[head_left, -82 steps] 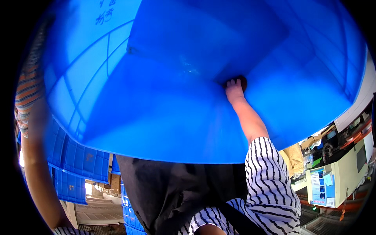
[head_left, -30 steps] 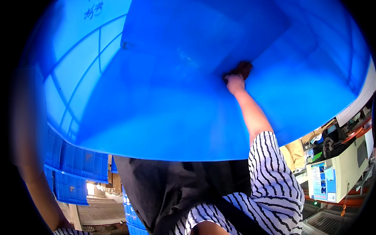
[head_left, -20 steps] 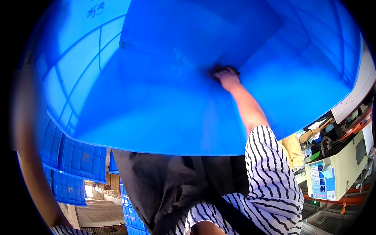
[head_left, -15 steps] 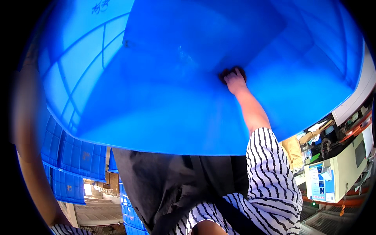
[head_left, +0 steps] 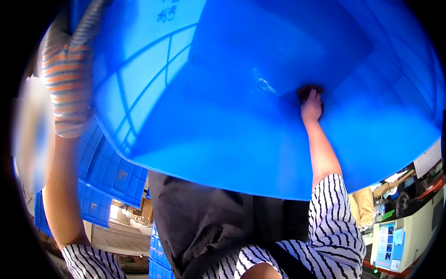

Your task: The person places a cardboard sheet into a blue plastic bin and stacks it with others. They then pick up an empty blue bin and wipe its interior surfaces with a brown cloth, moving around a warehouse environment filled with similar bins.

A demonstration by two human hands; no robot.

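A large blue plastic bin (head_left: 223,153) stands tipped with its opening toward me. Deep inside it, my right hand (head_left: 311,107) is bare and closed around a dark reddish-brown cloth or pad (head_left: 310,89), pressed against the bin's inner surface near a corner. At the far left, my left hand (head_left: 69,83) wears a knitted glove with grey and orange stripes. It is raised at the bin's left rim, thumb and fingers on either side of blue plastic. Its fingertips are blurred and partly cut off. Pale glints show on the bin's inner surface beside the cloth.
More blue crates (head_left: 109,167) are stacked at the lower left. On the right are a pale machine cabinet (head_left: 413,228) with a poster on its side, a tan sack (head_left: 364,207) and assorted clutter. A blurred pale rounded shape (head_left: 33,135) fills the left edge.
The bin and my right hand now appear farther right in view. My right hand still holds the cloth in the corner. My left arm now shows more fully, its gloved hand visible at the rim.
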